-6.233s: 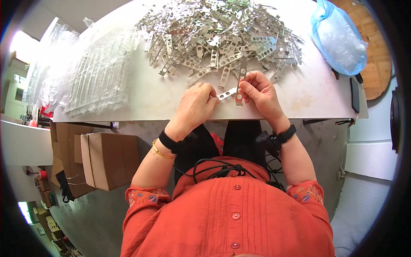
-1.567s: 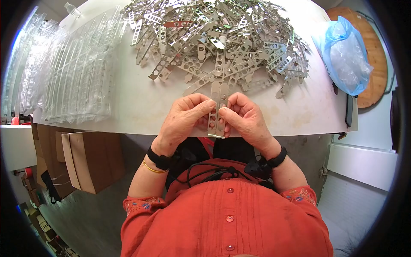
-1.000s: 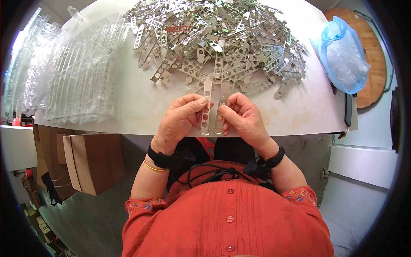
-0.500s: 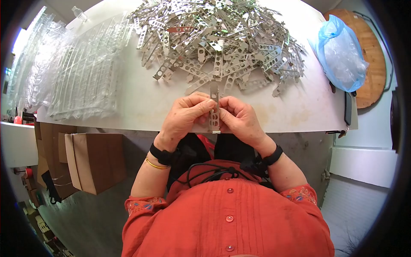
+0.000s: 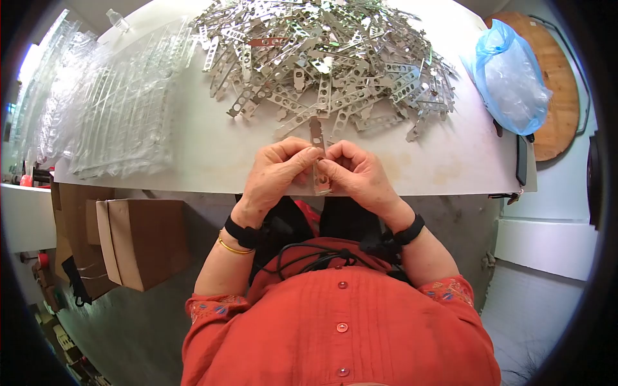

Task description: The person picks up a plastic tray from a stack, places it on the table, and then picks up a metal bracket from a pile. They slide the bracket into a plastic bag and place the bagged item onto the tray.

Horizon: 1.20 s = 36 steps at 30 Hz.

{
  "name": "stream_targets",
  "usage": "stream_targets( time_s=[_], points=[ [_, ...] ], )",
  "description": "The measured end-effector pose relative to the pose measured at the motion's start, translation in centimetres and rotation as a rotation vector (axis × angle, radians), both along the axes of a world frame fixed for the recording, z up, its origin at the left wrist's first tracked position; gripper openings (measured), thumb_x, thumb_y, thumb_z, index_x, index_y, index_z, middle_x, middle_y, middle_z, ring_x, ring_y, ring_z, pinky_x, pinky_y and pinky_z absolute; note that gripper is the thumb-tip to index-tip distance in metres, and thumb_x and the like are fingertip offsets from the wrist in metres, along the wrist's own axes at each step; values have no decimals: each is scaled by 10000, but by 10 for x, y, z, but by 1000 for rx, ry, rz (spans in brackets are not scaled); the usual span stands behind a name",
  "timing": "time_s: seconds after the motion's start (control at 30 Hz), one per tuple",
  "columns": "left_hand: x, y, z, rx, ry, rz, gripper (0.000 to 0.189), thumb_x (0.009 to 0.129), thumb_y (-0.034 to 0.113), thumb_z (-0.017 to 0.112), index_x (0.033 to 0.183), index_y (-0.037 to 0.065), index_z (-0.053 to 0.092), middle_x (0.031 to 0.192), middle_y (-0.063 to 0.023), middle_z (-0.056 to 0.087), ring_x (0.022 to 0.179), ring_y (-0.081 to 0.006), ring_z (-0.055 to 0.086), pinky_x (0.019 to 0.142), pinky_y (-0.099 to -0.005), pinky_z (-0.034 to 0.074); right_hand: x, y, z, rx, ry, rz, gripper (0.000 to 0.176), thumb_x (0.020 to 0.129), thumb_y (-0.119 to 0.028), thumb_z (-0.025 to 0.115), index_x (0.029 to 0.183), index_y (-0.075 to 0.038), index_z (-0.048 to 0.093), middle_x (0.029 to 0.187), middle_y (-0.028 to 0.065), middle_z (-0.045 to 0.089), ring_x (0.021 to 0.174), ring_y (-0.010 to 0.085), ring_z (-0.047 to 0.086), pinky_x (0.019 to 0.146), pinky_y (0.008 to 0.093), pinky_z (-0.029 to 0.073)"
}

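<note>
Between my two hands, over the table's front edge, is a slim metal bracket with holes along it and a small bent lip at its near end. My left hand pinches it from the left with thumb and forefinger. From the right, the thumb and fingers of my right hand close on it, and both sets of fingertips nearly meet at its middle. The fingers cover that middle part. Just beyond lies a large heap of similar perforated metal brackets.
Clear plastic trays are stacked on the left of the white table. A blue plastic bag sits at the right, near a dark phone-like object. Below left stands a cardboard box. A small clear bottle is at the far left.
The bracket has turned a little between my fingers, its face now looking reddish instead of grey. My right thumb has shifted up and left, closer to my left fingertips.
</note>
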<state>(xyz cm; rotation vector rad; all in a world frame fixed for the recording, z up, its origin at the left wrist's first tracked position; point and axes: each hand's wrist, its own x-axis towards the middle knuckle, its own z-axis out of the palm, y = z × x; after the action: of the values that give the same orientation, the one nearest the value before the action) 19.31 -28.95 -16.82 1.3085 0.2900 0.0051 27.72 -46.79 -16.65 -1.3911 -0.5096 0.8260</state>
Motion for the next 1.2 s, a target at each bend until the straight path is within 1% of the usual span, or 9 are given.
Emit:
stream_targets(
  time_s=[0.17,0.27,0.5,0.57,0.63,0.77,0.87,1.03,1.2],
  points=[
    [1,-2,1,-71,-32,13,179,944,155,664,1070,28,667,880,14,646,688,-33,558,604,-174,446,0,0,-5,53,26,-11,141,966,-186,647,952,-63,578,756,-30,624,638,28,571,546,194,470],
    [2,-3,5,-10,-28,45,194,944,152,663,1089,25,642,871,16,642,683,-33,562,592,-175,454,0,-1,-5,52,2,-21,129,974,-175,633,959,-62,572,769,-29,626,657,26,574,560,186,467],
    [6,0,3,-42,74,-50,166,967,163,633,1063,31,604,818,16,629,657,-38,565,568,-184,456,-1,-1,-4,120,10,-17,106,981,-155,617,976,-58,574,793,-13,627,691,46,590,615,201,486],
    [6,2,-2,-96,-2,-40,200,972,184,623,1058,6,594,796,-18,650,579,-37,543,489,-189,431,-1,-1,-5,142,4,-37,105,979,-153,620,975,-58,576,796,-6,628,690,53,591,619,208,491],
    [5,0,2,-135,-2,-20,194,976,189,617,1039,7,591,802,-25,656,559,-36,533,469,-190,414,-1,-1,-6,211,31,-88,94,977,-141,617,964,-57,576,804,8,630,685,64,591,623,214,495],
    [5,1,6,-157,31,4,196,981,203,608,991,10,579,812,-51,668,505,-38,504,423,-194,375,2,-5,-3,207,76,-164,92,972,-134,617,946,-58,572,809,11,630,664,71,589,606,223,499],
    [6,-1,5,-181,30,47,182,993,210,595,983,28,593,792,-51,664,458,-42,459,403,-182,332,3,-6,0,186,108,-163,98,969,-133,617,930,-60,564,804,12,628,650,77,591,582,231,501],
    [8,-1,6,-178,54,71,181,986,201,605,961,22,601,777,-52,661,446,-47,457,391,-183,331,0,-7,5,104,124,-30,117,965,-147,630,922,-62,561,788,-5,617,642,59,590,560,217,496],
    [9,3,6,-194,90,70,174,978,195,616,953,23,607,771,-45,658,458,-50,470,394,-183,341,2,-4,5,81,155,-28,122,960,-152,640,926,-60,567,762,-16,606,626,49,585,541,208,492]
  ],
)
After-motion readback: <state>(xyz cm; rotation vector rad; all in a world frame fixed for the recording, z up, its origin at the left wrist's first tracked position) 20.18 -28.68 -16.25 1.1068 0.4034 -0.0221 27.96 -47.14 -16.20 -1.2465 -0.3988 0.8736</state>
